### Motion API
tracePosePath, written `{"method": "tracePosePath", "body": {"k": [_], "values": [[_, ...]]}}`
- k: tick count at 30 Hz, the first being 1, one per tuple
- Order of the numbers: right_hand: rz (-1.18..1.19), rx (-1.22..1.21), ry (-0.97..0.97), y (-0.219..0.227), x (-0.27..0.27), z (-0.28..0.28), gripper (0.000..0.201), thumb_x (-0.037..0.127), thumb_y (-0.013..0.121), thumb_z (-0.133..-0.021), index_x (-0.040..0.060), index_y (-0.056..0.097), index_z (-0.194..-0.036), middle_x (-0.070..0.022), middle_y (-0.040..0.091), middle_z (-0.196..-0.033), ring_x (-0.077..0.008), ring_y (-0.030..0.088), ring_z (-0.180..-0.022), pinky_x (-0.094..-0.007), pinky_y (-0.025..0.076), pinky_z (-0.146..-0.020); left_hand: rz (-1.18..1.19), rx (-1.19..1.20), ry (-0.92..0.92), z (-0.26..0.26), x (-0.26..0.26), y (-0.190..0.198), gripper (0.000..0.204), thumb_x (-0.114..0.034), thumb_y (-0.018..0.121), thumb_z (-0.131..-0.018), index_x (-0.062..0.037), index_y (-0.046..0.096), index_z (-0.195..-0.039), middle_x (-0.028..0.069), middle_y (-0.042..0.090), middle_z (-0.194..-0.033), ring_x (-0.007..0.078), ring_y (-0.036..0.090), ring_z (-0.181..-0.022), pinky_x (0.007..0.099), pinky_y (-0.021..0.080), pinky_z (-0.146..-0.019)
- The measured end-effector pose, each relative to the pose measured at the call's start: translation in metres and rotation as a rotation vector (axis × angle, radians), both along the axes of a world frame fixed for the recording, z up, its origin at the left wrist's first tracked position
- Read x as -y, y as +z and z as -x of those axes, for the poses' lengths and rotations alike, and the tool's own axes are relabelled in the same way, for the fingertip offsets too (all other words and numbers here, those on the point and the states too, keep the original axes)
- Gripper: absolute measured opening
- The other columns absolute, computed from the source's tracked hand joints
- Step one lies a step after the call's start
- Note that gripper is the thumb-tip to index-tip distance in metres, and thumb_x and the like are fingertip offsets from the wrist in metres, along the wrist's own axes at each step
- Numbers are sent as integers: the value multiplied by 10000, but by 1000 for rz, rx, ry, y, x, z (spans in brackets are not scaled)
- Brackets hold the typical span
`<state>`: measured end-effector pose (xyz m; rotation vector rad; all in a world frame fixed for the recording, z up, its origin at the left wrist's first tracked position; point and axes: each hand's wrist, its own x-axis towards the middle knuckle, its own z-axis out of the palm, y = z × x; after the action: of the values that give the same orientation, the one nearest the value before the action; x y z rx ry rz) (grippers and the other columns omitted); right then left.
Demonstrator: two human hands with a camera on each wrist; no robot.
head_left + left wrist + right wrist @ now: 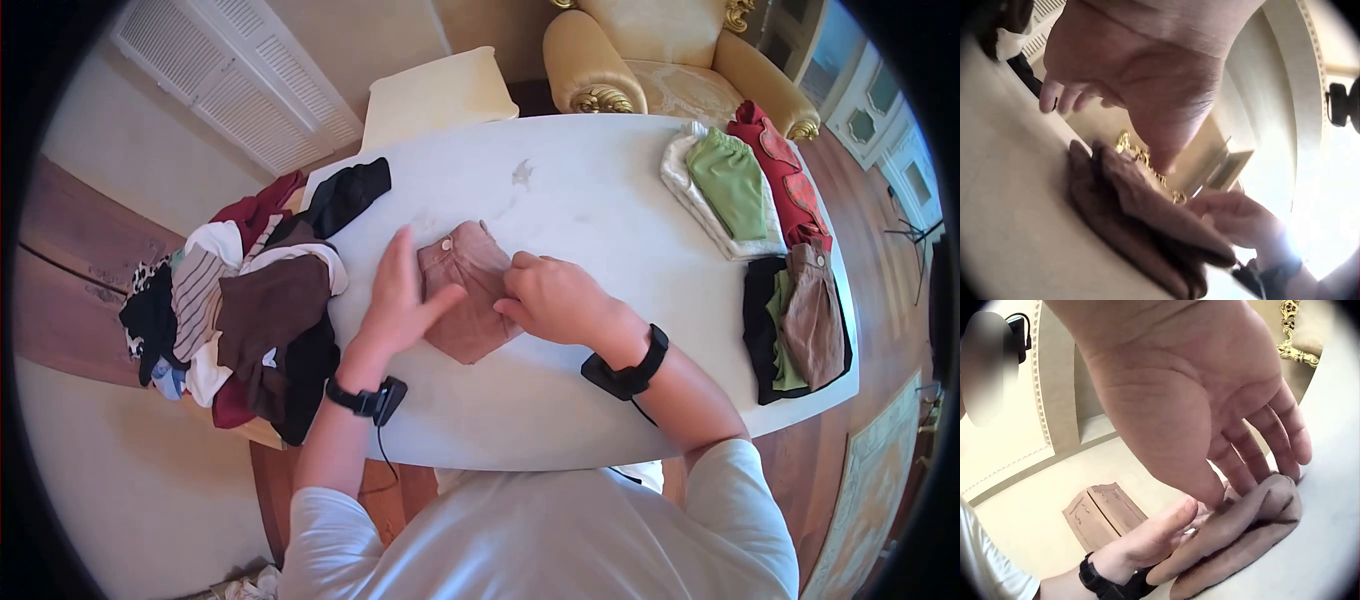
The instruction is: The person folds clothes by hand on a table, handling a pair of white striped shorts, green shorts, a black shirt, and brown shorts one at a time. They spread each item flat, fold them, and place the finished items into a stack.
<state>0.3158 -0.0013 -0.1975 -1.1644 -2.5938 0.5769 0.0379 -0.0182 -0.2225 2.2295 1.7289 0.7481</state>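
A folded dusty-pink garment [465, 300] with a button at its top edge lies on the white table in front of the person. The right hand [560, 298] pinches its right edge between thumb and curled fingers; the right wrist view shows thumb and fingertips at the folded cloth [1235, 531]. On the other side the left hand [400, 300] is held with straight fingers and spread thumb, the thumb over the garment's left part. In the left wrist view the left hand [1141, 81] is above the layered cloth [1147, 219], its fingers off it.
A loose heap of mixed clothes [270, 310] covers the table's left end. Folded garments lie at the right: green shorts [728, 175] on white cloth, red clothing [785, 175], and brown shorts [812, 320] on black and green pieces. A gold armchair [680, 70] stands behind the table [560, 420].
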Motion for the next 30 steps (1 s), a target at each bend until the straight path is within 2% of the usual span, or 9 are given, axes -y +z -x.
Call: {"method": "tracePosePath", "body": {"k": [1, 4, 7, 13, 16, 22, 25, 28, 30], "values": [[36, -13, -22, 0, -1, 0, 207, 231, 730, -933, 26, 719, -960, -143, 643, -1106, -373, 694, -909, -459, 569, -836, -44, 117, 92, 10, 1, -3, 962, -469, 818, -906, 9, 349, -1596, 294, 479, -1533, 402, 509, -1418, 519, 434, -1159], [145, -133, -53, 6, -3, -2, 306, 247, 753, -904, -6, 685, -1061, -198, 656, -1148, -391, 700, -1023, -471, 575, -905, 480, 471, 271, 29, 8, 11, 700, -428, 755, -984, 49, 506, -1432, 198, 688, -1220, 257, 714, -1004, 373, 609, -833], [90, -153, -76, -7, -4, -3, 466, 243, 782, -864, -7, 598, -1211, -230, 636, -1183, -399, 681, -1094, -466, 564, -939, 571, 627, 249, 29, 9, 3, 616, -446, 728, -1005, 69, 568, -1302, 121, 715, -1027, 147, 686, -789, 290, 580, -648], [194, -117, -88, 1, -8, -5, 677, 286, 823, -812, -32, 521, -1327, -280, 656, -1209, -422, 674, -1131, -443, 560, -964, 701, 590, 149, 19, -25, -8, 545, -429, 765, -981, 36, 627, -1230, 108, 713, -1031, 145, 674, -810, 289, 552, -641], [333, -182, -89, -4, -20, -9, 840, 290, 853, -814, -68, 468, -1470, -245, 719, -1120, -372, 714, -1042, -417, 573, -900, 641, 640, 97, 11, -37, -15, 477, -388, 804, -956, 14, 646, -1156, 76, 700, -1001, 143, 665, -798, 288, 540, -634], [416, -283, -272, -21, -34, -5, 934, 332, 870, -806, -126, 441, -1497, -206, 745, -1050, -318, 730, -998, -376, 575, -856, 613, 745, 158, -7, -42, 8, 366, -256, 834, -938, -15, 617, -1105, 63, 669, -1004, 147, 655, -932, 301, 544, -807], [381, -272, -249, -23, -36, -7, 925, 336, 878, -792, -129, 468, -1477, -205, 743, -1048, -314, 727, -991, -372, 574, -856, 478, 1002, 114, -16, -49, -8, 413, -191, 825, -940, -1, 589, -1221, 85, 667, -1090, 159, 654, -1026, 316, 538, -918], [388, -304, -227, -22, -37, -12, 908, 325, 890, -777, -115, 493, -1465, -188, 741, -1031, -295, 724, -985, -363, 572, -859, 467, 1096, 215, -31, -46, -1, 533, -143, 810, -944, 30, 530, -1363, 116, 667, -1191, 186, 666, -1098, 330, 534, -995], [471, -363, -184, -21, -40, -16, 862, 303, 884, -787, -96, 513, -1455, -174, 735, -1080, -275, 714, -1018, -367, 572, -872, 559, 1197, 73, -31, -45, 7, 520, -137, 782, -965, 37, 537, -1390, 123, 675, -1236, 192, 667, -1143, 342, 526, -1033]]}}
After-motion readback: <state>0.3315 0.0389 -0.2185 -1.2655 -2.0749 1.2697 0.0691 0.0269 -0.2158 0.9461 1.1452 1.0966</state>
